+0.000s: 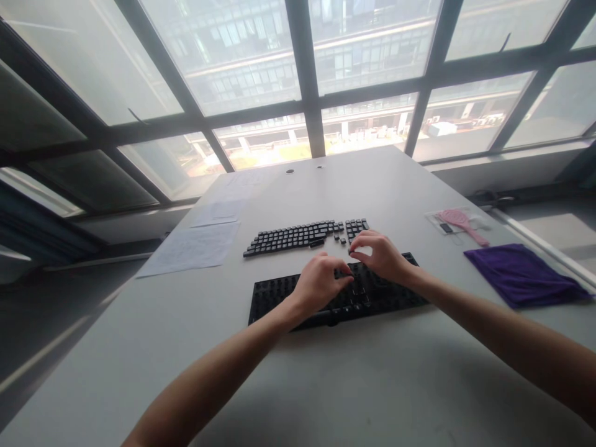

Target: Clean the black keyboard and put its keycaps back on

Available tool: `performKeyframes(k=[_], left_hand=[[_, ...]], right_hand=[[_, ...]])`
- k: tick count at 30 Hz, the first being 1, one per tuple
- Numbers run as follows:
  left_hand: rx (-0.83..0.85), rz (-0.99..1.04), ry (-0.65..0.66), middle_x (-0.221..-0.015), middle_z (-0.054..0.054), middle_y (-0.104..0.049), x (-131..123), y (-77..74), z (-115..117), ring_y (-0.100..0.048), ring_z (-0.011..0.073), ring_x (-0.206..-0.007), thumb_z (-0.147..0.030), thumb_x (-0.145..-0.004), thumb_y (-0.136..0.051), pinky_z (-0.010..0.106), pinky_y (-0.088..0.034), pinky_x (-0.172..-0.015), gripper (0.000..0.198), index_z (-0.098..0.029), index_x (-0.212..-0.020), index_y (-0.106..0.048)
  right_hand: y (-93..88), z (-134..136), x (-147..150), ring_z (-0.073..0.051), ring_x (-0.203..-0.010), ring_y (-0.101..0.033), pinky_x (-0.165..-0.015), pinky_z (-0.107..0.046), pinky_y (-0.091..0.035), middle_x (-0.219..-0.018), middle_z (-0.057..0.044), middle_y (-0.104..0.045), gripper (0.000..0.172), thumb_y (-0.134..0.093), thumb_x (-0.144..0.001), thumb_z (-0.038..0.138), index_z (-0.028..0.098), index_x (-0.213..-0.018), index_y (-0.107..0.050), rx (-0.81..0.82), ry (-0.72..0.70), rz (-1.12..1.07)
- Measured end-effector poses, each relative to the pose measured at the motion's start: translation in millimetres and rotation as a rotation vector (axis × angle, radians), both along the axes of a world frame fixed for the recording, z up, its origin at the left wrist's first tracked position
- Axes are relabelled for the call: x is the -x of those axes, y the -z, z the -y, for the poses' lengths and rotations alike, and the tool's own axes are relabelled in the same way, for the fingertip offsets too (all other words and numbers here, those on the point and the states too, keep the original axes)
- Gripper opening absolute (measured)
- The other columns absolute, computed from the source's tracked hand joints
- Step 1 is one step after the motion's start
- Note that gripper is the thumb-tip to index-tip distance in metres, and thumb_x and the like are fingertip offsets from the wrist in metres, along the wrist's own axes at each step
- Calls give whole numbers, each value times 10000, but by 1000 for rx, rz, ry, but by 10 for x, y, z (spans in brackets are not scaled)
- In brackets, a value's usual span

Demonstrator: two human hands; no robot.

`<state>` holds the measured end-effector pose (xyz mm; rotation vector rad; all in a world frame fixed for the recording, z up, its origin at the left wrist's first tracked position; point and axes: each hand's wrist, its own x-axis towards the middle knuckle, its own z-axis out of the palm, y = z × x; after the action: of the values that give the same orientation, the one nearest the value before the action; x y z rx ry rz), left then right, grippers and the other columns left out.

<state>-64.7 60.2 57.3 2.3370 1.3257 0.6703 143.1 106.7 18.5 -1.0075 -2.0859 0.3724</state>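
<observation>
A black keyboard base lies on the white table, most of its key places bare of caps. My left hand is over its middle, thumb and forefinger drawn together; whatever is at their tips is too small to make out. Above the base's far edge, my right hand pinches a small black keycap between thumb and forefinger. Behind the base, loose black keycaps are laid out in keyboard order, with a number-pad block at their right. A few single caps lie between these groups.
Printed paper sheets lie along the table's left side. On the right are a folded purple cloth, a pink handled object and a clear plastic bag. Large windows stand beyond the white table.
</observation>
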Motion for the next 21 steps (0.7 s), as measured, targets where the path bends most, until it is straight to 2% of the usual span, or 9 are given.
performKeyframes(k=[5,8,14,21], left_hand=[[180,94,89,-790,7,-765,-264,171,236,-626,205,-792,-274,-773,-819,324,-467,-751,57,-254,-825,-809],[211,105,101,-803,9,-773,-378,259,291,-610,211,-822,-271,-777,-816,328,-465,-771,67,-253,-842,-815],[215,120,103,-858,-9,-785,-449,369,347,-590,197,-809,-240,-795,-802,329,-454,-778,64,-250,-857,-811],[67,106,141,-889,-5,-776,-474,460,399,-580,192,-826,-230,-824,-776,320,-462,-766,42,-232,-866,-783]], right_hand=[[154,677,-525,-214,-853,-647,-774,-360,-523,-894,-45,-700,46,-706,-878,256,215,-858,-706,213,14,-151],[232,919,-685,-217,-877,-651,-780,-361,-536,-912,-48,-699,38,-715,-880,254,218,-871,-707,281,19,-172],[309,1011,-652,-223,-887,-644,-810,-391,-537,-916,-58,-703,29,-702,-897,226,222,-871,-715,230,-40,-150],[388,1032,-625,-219,-878,-620,-809,-395,-516,-922,-64,-692,46,-675,-920,198,204,-879,-695,114,-37,-55]])
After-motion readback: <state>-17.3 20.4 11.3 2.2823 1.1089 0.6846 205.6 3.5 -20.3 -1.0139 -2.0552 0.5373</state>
